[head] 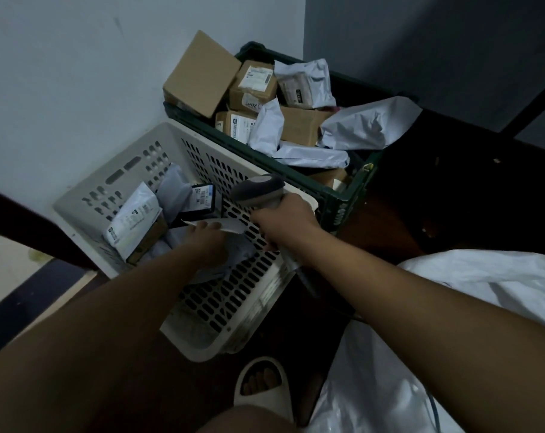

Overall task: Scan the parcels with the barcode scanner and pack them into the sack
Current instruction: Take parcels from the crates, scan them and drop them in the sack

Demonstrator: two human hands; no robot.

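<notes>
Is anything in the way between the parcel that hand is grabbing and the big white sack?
Only the white basket's holed side wall. The left hand holds a white parcel inside it, and the sack lies outside to the right. The right hand with the scanner hovers there too.

- The head camera is looking steeply down, close over a white basket (184, 310).
- A green crate (343, 201) is sitting farther off toward one o'clock.
</notes>
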